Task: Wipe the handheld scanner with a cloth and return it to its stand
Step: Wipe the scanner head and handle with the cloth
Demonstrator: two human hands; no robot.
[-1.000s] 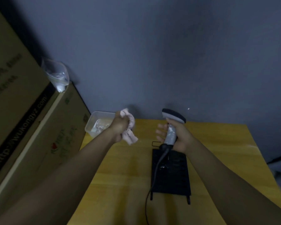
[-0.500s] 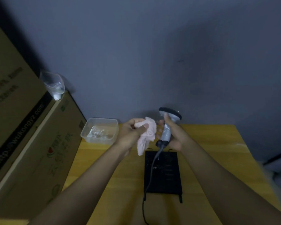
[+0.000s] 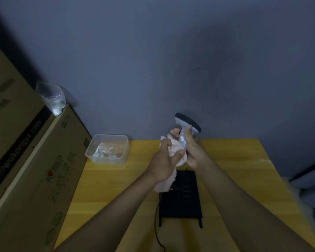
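Observation:
My right hand (image 3: pixel 194 150) grips the grey handle of the handheld scanner (image 3: pixel 186 124), held upright above the table with its dark head pointing up and to the right. In my left hand (image 3: pixel 164 163) is a pale pink cloth (image 3: pixel 175 151), pressed against the left side of the scanner's handle; part of the cloth hangs down below my palm. The black stand (image 3: pixel 182 199) lies flat on the yellow table (image 3: pixel 235 170), just below both hands. The scanner's black cable (image 3: pixel 155 226) runs down toward the table's near edge.
A clear plastic tub (image 3: pixel 107 151) sits at the table's far left corner. Large cardboard boxes (image 3: pixel 31 160) stand along the left side, with a clear plastic bag (image 3: pixel 52 99) on top. A grey-blue wall rises behind the table.
My left hand has brought the cloth from the left across to the scanner and pressed it onto the handle. The scanner has risen a little in my right hand.

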